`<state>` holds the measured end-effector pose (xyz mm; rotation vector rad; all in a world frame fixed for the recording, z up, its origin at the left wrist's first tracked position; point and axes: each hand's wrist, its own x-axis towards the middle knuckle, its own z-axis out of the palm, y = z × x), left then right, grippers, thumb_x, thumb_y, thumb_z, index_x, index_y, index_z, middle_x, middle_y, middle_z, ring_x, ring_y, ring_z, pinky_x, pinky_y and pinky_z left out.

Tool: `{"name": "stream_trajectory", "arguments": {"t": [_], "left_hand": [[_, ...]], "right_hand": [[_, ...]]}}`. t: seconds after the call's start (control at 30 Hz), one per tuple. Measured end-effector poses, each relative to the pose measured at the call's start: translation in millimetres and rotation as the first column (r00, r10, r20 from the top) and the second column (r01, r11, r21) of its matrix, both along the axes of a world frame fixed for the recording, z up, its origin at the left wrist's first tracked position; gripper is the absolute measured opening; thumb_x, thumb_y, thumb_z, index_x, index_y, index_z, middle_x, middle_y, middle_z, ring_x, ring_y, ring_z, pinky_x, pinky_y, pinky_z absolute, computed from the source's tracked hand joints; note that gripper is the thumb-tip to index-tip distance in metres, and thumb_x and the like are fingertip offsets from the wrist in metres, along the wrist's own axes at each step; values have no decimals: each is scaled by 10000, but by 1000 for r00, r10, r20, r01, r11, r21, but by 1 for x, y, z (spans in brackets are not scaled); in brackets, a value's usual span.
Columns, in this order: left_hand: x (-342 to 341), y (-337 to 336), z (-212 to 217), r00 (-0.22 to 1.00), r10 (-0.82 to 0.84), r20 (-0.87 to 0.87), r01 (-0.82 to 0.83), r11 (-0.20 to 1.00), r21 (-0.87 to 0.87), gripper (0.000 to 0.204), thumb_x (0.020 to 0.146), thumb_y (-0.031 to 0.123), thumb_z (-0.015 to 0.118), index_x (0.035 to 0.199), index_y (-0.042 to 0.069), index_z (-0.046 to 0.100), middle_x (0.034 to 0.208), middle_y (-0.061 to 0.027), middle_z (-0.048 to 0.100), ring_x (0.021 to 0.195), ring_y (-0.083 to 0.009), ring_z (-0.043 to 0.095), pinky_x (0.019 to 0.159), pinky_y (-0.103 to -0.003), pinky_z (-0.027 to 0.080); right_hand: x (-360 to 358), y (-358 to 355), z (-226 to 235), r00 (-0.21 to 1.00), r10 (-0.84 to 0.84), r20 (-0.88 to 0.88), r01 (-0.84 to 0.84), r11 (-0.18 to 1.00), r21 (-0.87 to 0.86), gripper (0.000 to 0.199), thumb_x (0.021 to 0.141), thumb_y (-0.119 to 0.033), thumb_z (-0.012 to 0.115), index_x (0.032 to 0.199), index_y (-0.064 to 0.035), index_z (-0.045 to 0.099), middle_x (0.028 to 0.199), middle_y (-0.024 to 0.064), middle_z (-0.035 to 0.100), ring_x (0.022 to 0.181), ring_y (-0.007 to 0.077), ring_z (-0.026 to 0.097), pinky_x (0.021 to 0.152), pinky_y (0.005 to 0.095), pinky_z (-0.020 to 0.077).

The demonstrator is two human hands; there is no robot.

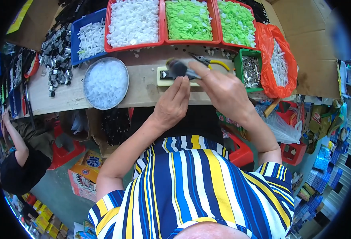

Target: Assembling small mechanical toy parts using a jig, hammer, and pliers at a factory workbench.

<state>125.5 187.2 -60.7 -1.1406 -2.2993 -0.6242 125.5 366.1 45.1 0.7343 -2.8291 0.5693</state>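
My right hand [228,91] grips a small hammer [178,68], its dark head blurred by motion and its shaft silvery. The head is over a cream-coloured block [162,82] with a dark piece set in its top. At the block's near edge, the fingertips of my left hand [170,104] are pinched together. Whatever they hold is hidden by the fingers and the hammer. Left of that hand stands a round metal bowl [86,97] of translucent white plastic pieces. Pliers with yellow handles [220,63] lie beyond my right hand.
Red trays [162,40] of white and green plastic parts line the back, beside a blue bin [75,47] of white pegs. A green box [239,65] of metal pins and a red plastic bag [268,75] stand right. Black-and-silver pieces [58,55] lie left. Another person [24,159] sits far left.
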Motion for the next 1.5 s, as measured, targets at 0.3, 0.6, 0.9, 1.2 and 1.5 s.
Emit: {"name": "stream_trajectory", "arguments": {"t": [0.3, 0.6, 0.9, 1.2, 1.5], "left_hand": [[-3, -11, 13, 993, -26, 115, 6, 985, 170, 312, 752, -89, 658, 1063, -109, 636, 1133, -206, 608, 1051, -361, 619, 921, -409, 533], [-10, -18, 19, 994, 47, 98, -57, 994, 98, 263, 758, -75, 682, 1021, -74, 678, 1089, -184, 655, 1030, -344, 637, 883, -398, 547], [-14, -2, 17, 998, -9, 56, 3, 994, 105, 278, 749, -59, 686, 1025, -89, 672, 1062, -194, 650, 1014, -348, 644, 882, -391, 546], [-18, -2, 12, 997, -28, -79, 30, 999, 28, 300, 767, 28, 632, 1020, -131, 663, 1050, -210, 626, 1023, -331, 629, 860, -388, 537], [-18, -4, 16, 999, -44, -30, 44, 999, -6, 322, 748, -3, 685, 1058, -91, 674, 1084, -198, 643, 1023, -333, 646, 872, -408, 542]], "right_hand": [[2, 9, 2, 998, -1, -70, -18, 965, -261, 419, 887, -81, 657, 1297, -76, 567, 873, 169, 685, 725, 352, 670, 620, 438, 527], [38, 24, -9, 996, -93, -13, 90, 982, -165, 352, 922, -158, 639, 1263, -91, 586, 814, 148, 652, 695, 341, 656, 596, 445, 506], [49, 37, -7, 983, -180, -34, 168, 957, -236, 404, 869, -75, 685, 1265, -67, 605, 915, 152, 696, 725, 312, 674, 608, 386, 509], [54, 38, -1, 973, -224, -65, 195, 934, -298, 348, 888, -76, 673, 1230, -45, 617, 941, 185, 686, 729, 328, 664, 621, 377, 509], [60, 53, -14, 938, -345, -32, 331, 919, -213, 325, 907, -99, 658, 1223, -33, 622, 954, 204, 695, 801, 361, 690, 672, 417, 541]]}}
